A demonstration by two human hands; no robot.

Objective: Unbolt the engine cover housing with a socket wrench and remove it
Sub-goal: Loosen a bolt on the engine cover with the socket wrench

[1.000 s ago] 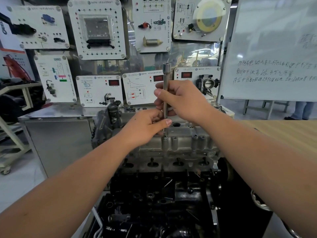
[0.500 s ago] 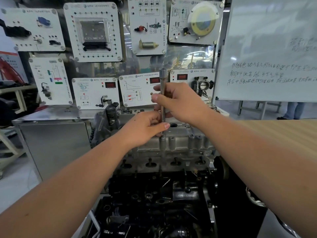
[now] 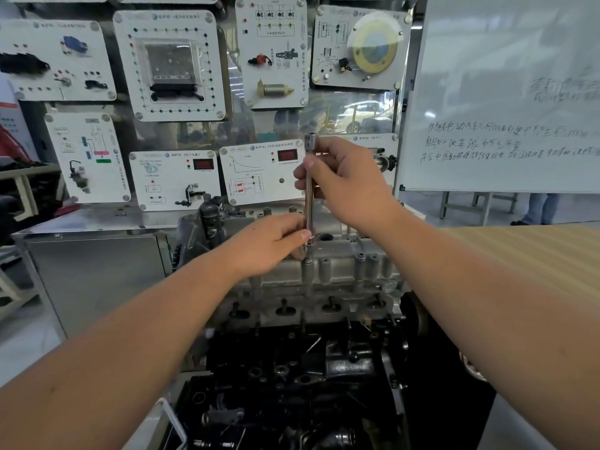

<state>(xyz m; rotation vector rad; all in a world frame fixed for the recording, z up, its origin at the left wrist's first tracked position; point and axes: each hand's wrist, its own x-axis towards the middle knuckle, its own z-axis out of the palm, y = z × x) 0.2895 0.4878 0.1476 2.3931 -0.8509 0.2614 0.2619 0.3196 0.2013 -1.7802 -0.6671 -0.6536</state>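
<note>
Both hands (image 3: 269, 245) (image 3: 344, 183) (unmoved) hold upright socket wrench (image 3: 308, 190) over housing (image 3: 324, 274).

A slim chrome socket wrench (image 3: 308, 193) stands upright, its lower end on a bolt post at the near edge of the grey cast-metal engine cover (image 3: 337, 271); the cover sits atop the black engine block.

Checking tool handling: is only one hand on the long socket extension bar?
No: the right hand grips the upper part of the extension bar, while the left hand pinches its lower end just above the engine cover housing.
</note>
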